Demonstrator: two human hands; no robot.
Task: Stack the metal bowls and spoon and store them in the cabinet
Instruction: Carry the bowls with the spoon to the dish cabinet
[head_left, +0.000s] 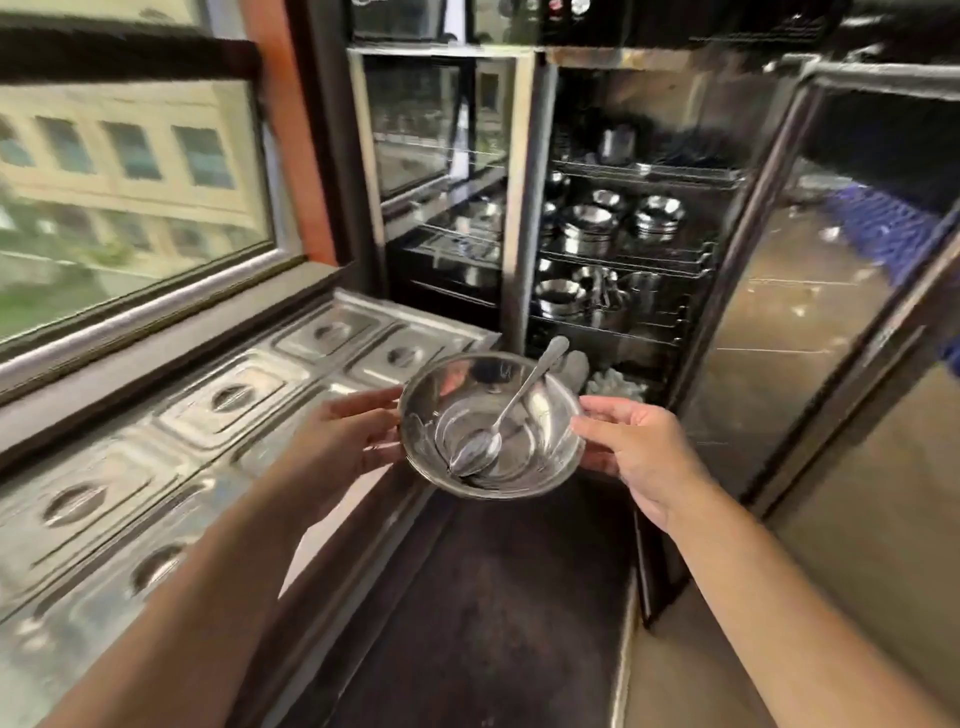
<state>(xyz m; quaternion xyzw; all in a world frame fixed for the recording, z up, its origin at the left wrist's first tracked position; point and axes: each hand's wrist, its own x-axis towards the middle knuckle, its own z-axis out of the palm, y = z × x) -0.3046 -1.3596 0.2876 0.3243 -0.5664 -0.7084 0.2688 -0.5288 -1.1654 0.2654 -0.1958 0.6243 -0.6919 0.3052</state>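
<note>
I hold a shiny metal bowl (550, 457) in mid-air with both hands, in front of the open cabinet (613, 218). A smaller bowl appears nested inside it. A metal spoon (511, 410) lies in the bowl, head down at the bottom, handle resting on the far rim. My left hand (353, 436) grips the left rim. My right hand (639, 452) grips the right rim. The cabinet's wire shelves (623, 257) carry several stacks of metal bowls and cups.
A steel counter with several lidded food pans (234, 395) runs along the left under a window (124, 192). The cabinet's glass door (810, 291) stands swung open at the right. Dark floor (498, 597) lies below the bowl.
</note>
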